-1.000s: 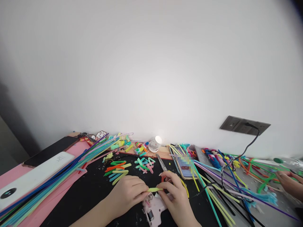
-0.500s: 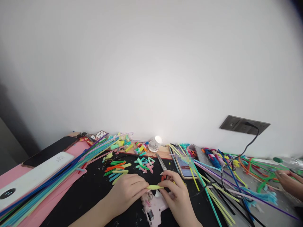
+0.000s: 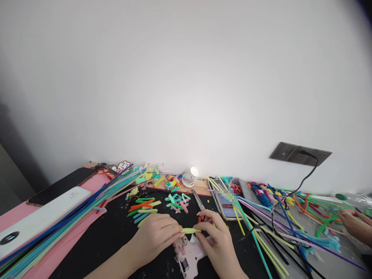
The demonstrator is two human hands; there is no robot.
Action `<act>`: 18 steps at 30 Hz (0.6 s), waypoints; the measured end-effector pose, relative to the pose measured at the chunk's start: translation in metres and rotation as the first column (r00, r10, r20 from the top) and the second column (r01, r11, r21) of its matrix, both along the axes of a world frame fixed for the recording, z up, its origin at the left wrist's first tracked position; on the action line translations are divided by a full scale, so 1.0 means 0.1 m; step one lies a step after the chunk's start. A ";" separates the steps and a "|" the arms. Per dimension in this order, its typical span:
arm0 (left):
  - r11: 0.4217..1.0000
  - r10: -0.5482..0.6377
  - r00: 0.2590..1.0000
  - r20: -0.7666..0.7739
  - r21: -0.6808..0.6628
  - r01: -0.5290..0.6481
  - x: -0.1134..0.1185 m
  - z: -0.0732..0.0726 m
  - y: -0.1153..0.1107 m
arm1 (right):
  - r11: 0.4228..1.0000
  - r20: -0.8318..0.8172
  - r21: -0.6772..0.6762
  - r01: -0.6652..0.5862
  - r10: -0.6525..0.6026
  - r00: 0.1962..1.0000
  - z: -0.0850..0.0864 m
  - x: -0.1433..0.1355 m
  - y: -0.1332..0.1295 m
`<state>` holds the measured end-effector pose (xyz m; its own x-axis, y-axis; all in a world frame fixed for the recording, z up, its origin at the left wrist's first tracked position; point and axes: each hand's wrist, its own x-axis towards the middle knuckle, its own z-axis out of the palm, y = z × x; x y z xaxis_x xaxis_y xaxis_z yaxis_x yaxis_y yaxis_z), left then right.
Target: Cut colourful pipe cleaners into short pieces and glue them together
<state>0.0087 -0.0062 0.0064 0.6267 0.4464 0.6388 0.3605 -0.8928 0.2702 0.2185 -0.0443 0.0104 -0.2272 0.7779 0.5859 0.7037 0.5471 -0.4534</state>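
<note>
- The yellow stem piece (image 3: 190,230) is pinched at its two ends: the left hand (image 3: 157,236) grasps the 9 o'clock end with thumb and forefinger, the right hand (image 3: 216,242) grasps the 3 o'clock end in the same way.
- The piece is held level, just above the pink glue gun (image 3: 188,255), which lies on the black mat (image 3: 116,236) at 6 o'clock of the piece.
- Compared with one second ago, the piece is seen to sit a little higher and further toward 12 o'clock; the right hand is drawn slightly toward 12 o'clock as well. Over the last half second almost nothing is altered.
- From so small a shift it is judged that the piece is being pressed or rolled in place, not carried elsewhere.
- Scissors (image 3: 198,201) lie at 12 o'clock of the right hand, with a phone (image 3: 227,203) at 1 o'clock.
- Cut stem bits (image 3: 145,207) are scattered at 11 o'clock of the left hand; long stems (image 3: 72,221) are bundled at 9 o'clock.
- Another person's hand (image 3: 356,224) rests at the 3 o'clock edge, among further stems; its grip cannot be told.
</note>
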 end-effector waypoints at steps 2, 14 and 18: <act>1.000 -0.001 1.000 0.002 -0.006 0.001 0.00 -0.01 0.00 | 1.000 -0.004 -0.003 -0.006 0.006 1.000 0.00 0.00 0.00; 1.000 0.005 1.000 -0.003 -0.012 -0.005 0.01 -0.02 -0.01 | 1.000 0.007 0.006 -0.014 0.014 1.000 -0.01 0.00 0.00; 1.000 0.006 1.000 -0.011 -0.020 -0.006 0.01 -0.03 -0.02 | 1.000 0.010 0.006 -0.016 0.016 1.000 -0.01 0.00 0.00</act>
